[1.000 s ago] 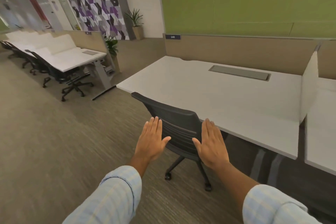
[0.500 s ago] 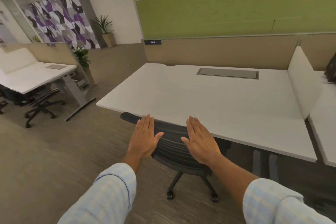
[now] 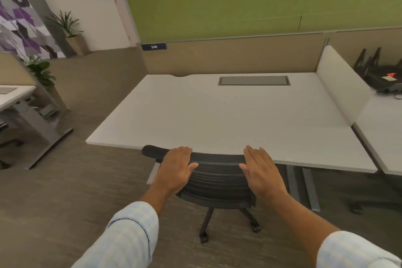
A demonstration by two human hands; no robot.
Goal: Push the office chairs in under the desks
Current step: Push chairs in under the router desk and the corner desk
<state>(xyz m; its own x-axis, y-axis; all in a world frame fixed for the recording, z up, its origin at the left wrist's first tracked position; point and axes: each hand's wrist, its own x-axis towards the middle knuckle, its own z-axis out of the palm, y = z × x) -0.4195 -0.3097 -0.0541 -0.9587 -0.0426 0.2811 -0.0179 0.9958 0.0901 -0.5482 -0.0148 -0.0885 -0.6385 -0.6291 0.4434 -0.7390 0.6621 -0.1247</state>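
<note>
Both hands are lying flat and open, fingers together, on the back of the chair [image 3: 215, 178]: the left hand [image 3: 176, 168] near its left end, the right hand [image 3: 262, 172] near its right end. Neither is gripping anything; the palms are pressing. The chair is sitting at the near edge of the counter [image 3: 228, 115], its top rail just meeting that edge, the seat seemingly under the top already, the wheeled base [image 3: 228, 224] showing on the floor below.

To finish well, the hands should be pushing evenly, so the chair is rolling straight and not swivelling. The fingertips are lying close to the counter edge, so easing off before the rail touches should spare them a pinch. The chair is standing left of the counter's middle; pressing slightly more with the left hand would probably be centring it.
</note>
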